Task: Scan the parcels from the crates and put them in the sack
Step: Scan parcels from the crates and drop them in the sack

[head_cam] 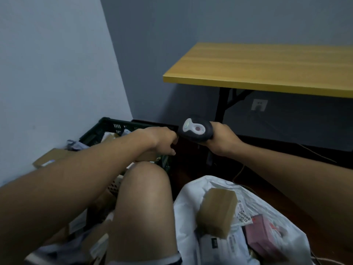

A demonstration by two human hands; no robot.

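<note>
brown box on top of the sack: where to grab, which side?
Take the brown box from above, grip across its two long side faces. It lies tilted on the other parcels in the white sack, top and sides exposed, underside buried; the pink parcel crowds its right, so stay toward the upper end.

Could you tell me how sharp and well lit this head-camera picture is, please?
Head view: dim, bluish light; the cardboard box in the sack is smeared by blur; the scanner in the right hand is sharper; wide-angle bending tilts the wall corner.
</note>
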